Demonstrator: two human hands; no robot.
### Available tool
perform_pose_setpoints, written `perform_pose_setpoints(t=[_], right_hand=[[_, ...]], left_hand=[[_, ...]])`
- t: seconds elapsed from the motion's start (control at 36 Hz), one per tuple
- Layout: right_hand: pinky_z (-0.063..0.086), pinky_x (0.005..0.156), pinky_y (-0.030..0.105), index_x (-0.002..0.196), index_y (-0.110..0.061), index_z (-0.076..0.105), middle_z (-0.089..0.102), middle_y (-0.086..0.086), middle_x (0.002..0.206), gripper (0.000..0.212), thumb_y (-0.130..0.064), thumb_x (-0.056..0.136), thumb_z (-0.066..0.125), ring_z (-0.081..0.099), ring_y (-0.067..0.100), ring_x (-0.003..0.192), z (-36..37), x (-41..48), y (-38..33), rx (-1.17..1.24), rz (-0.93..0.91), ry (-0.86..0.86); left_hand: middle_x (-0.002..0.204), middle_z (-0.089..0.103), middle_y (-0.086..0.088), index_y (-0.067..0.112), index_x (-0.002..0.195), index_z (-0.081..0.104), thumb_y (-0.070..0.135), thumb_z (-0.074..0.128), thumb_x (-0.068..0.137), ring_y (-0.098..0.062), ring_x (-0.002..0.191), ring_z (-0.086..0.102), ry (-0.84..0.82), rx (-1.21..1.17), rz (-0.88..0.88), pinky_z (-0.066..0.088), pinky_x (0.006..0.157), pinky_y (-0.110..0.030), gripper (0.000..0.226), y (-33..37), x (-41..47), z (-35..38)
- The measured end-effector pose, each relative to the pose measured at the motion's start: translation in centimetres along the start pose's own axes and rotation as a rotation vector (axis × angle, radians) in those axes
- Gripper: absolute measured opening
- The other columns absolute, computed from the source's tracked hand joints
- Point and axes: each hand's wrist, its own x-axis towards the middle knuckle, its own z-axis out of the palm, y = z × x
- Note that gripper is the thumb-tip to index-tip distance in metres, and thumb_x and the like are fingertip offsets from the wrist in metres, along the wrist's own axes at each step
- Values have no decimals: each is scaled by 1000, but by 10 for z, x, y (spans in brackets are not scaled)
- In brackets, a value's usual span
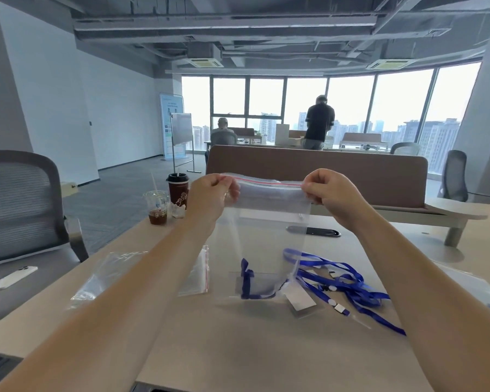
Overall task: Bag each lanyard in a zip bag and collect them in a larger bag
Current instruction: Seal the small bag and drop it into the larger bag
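Note:
I hold a clear zip bag (pixel 269 236) with a red seal line upright above the table. My left hand (pixel 210 193) pinches its top left corner and my right hand (pixel 328 190) pinches its top right corner. A blue lanyard with a clear badge sleeve (pixel 249 281) lies at the bottom of the bag. Loose blue lanyards (pixel 345 281) with badge sleeves are tangled on the table to the right of the bag. Empty zip bags (pixel 111 273) lie flat on the table at the left, partly hidden under my left forearm.
Two drink cups (pixel 167 199) stand at the table's far left edge. A white phone (pixel 14 275) rests on a grey chair (pixel 20 210) at left. A brown desk divider (pixel 379 179) runs behind the table. More clear plastic (pixel 481 290) lies at far right.

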Motion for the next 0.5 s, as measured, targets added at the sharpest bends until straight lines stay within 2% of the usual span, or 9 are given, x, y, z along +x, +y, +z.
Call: perform_pose_setpoints(t=[0.06, 0.14, 0.22, 0.28, 0.39, 0.5], right_hand=[[50, 77, 39, 88, -10, 65, 66, 7, 82, 6, -6, 88, 61, 59, 19, 77, 1, -2, 0, 27, 24, -41], [49, 72, 32, 93, -15, 68, 69, -1, 88, 6, -19, 89, 67, 60, 17, 79, 3, -4, -2, -146, -18, -70], [50, 77, 28, 106, -22, 70, 70, -7, 98, 24, -35, 87, 74, 64, 10, 88, 10, -2, -6, -271, -75, -133], [49, 81, 25, 110, -21, 71, 71, -7, 99, 30, -38, 85, 76, 65, 10, 91, 17, 0, -10, -329, -100, -176], [44, 71, 23, 91, -19, 76, 71, -7, 83, 13, -32, 88, 74, 63, 10, 79, 22, 1, -15, -408, -126, -197], [43, 66, 20, 85, -18, 76, 68, -7, 74, 11, -28, 89, 73, 61, 8, 71, 20, -1, -16, -384, -126, -238]], left_hand=[[76, 68, -12, -2, 81, 69, 7, 53, 100, -18, 69, 63, 13, -19, -55, 62, 75, -34, 26, -4, -1, 1], [74, 67, -9, -2, 87, 68, 6, 55, 100, -16, 66, 64, -13, -67, -96, 62, 70, -32, 20, -9, -2, 4], [76, 68, -10, -3, 90, 68, 7, 55, 100, -16, 67, 65, -41, -43, -88, 60, 69, -30, 20, -11, -3, 7], [78, 68, -12, -5, 92, 68, 8, 54, 100, -17, 70, 65, -55, -26, -80, 61, 73, -32, 21, -12, -4, 9], [79, 70, -11, -5, 96, 69, 8, 59, 97, -19, 72, 67, -62, -21, -77, 61, 78, -36, 16, -12, -3, 7], [81, 69, -14, -5, 97, 69, 4, 64, 94, -21, 73, 66, -69, 1, -69, 62, 75, -33, 11, -10, -3, 3]])
